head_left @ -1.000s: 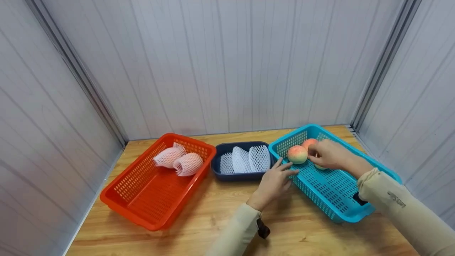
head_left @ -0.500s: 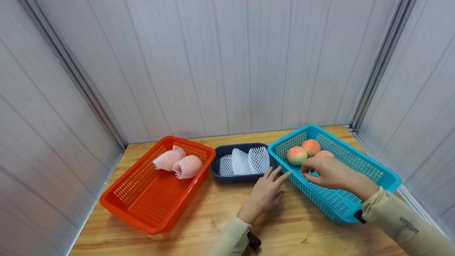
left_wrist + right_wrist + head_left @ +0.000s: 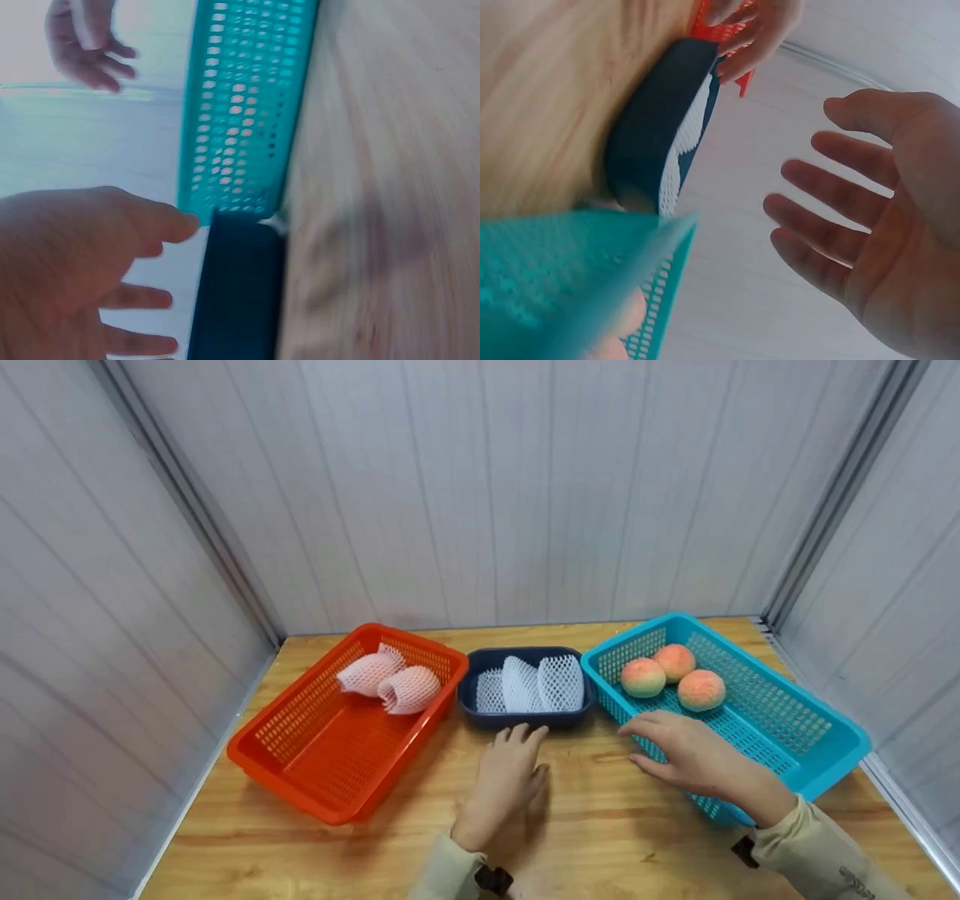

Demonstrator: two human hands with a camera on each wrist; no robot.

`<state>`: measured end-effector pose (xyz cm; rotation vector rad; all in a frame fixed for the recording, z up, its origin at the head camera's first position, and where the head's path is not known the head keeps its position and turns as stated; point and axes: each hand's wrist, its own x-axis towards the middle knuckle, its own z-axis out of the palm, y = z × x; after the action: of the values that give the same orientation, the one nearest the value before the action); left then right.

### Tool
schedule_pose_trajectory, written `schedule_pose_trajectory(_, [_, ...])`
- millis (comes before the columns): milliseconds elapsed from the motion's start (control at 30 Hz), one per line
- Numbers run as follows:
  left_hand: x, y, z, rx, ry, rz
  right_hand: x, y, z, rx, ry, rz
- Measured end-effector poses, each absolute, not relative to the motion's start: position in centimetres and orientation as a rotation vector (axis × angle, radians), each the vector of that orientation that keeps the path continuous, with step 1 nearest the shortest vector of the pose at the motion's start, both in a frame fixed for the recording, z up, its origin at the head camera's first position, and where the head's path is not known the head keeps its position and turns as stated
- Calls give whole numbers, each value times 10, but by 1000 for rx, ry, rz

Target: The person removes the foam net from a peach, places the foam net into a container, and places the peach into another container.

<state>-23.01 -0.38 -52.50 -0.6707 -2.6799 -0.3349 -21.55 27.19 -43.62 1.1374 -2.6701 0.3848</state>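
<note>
My left hand (image 3: 504, 780) is held over the wood in front of the navy tray (image 3: 525, 718), fingers spread and holding nothing. White foam net sleeves (image 3: 561, 684) lie in that tray. My right hand (image 3: 690, 754) hovers over the near left side of the turquoise basket (image 3: 832, 742); the right wrist view shows its fingers extended with nothing in them. Three peaches, one of them the nearest peach (image 3: 701, 691), sit at the far end of the turquoise basket. In the red basket (image 3: 330, 765) lie two peaches in foam nets, such as the front netted peach (image 3: 409, 690).
All the containers stand on a wooden table (image 3: 585, 847), the navy tray between the two baskets. A pale panel wall (image 3: 517, 495) rises behind the table, with side panels at left and right.
My right hand has drawn back from the peaches toward the basket's near left side, its fingers opening out. The nearest peach now shows fully. My left hand has moved left, away from the turquoise basket's rim.
</note>
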Motion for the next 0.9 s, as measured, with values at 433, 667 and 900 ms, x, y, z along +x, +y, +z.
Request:
schedule_pose_trajectory(433, [-202, -53, -518, -369, -2722, -238, -218, 236, -476, 930, -2660, 381])
schedule_pose_trajectory(667, [-200, -83, -503, -247, -2816, -235, -221, 216, -492, 883, -2721, 461])
schedule_pose_trajectory(900, [-209, -122, -464, -210, -2866, -202, -221, 201, -500, 933, -2709, 502])
